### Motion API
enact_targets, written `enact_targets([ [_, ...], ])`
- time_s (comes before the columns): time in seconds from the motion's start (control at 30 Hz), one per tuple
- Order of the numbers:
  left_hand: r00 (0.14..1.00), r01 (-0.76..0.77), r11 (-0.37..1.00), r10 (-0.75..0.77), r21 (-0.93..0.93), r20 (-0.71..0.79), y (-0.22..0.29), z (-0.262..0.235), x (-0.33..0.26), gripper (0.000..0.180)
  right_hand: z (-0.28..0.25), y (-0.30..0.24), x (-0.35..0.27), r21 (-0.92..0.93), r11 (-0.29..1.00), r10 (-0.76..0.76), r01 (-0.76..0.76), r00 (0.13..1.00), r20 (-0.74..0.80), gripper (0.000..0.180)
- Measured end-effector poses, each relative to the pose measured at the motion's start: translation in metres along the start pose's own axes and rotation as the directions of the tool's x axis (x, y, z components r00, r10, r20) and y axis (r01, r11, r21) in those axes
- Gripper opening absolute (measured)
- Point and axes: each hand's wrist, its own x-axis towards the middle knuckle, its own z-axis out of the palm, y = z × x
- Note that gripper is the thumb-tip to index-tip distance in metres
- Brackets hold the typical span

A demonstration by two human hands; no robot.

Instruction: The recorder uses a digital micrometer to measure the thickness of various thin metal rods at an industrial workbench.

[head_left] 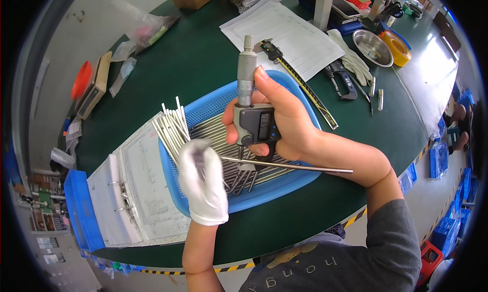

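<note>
My bare right hand (287, 111) is wrapped round a digital micrometer (247, 91), its thumb on the thimble and its small screen facing up. A long thin metal rod (300, 166) crosses the micrometer's jaws and sticks out to the right under my forearm. At its other end, my left hand (203, 183), in a white glove and partly blurred, closes on this rod. A bundle of bright rods (173, 129) fans out beyond the glove; whether the hand also grips them is hidden. Below both hands, a blue plastic basket (300, 91) contains many more rods.
Left of the basket lies an open ring binder (147, 190) with paper forms. Beyond it are a caliper (305, 91), paper sheets (284, 30), another micrometer (345, 81), a white glove (351, 56) and a metal bowl (372, 47). A blue box (81, 205) stands at the left table edge.
</note>
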Motion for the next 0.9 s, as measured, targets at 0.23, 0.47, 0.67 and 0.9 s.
enact_targets([
  [0.23, 0.767, -0.638, 0.615, 0.558, 0.462, 0.317, 0.015, 0.018, -0.004, 0.031, -0.001, 0.003, 0.003, -0.015, 0.998, -0.057, 0.055, 0.989, -0.137, 0.065],
  [0.47, 0.772, -0.623, 0.539, 0.542, 0.566, 0.332, 0.019, 0.025, -0.003, 0.035, 0.004, 0.004, 0.003, -0.052, 0.998, -0.033, 0.023, 0.979, -0.2, 0.065],
  [0.67, 0.694, -0.687, 0.496, 0.665, 0.531, 0.277, 0.017, 0.024, -0.003, 0.016, 0.001, 0.005, 0.006, -0.037, 0.999, -0.022, 0.016, 0.984, -0.176, 0.063],
  [0.9, 0.849, -0.525, 0.85, 0.527, 0.052, -0.046, 0.009, 0.013, 0.006, 0.003, -0.003, 0.003, 0.006, -0.011, 0.998, -0.067, 0.066, 0.981, -0.183, 0.061],
])
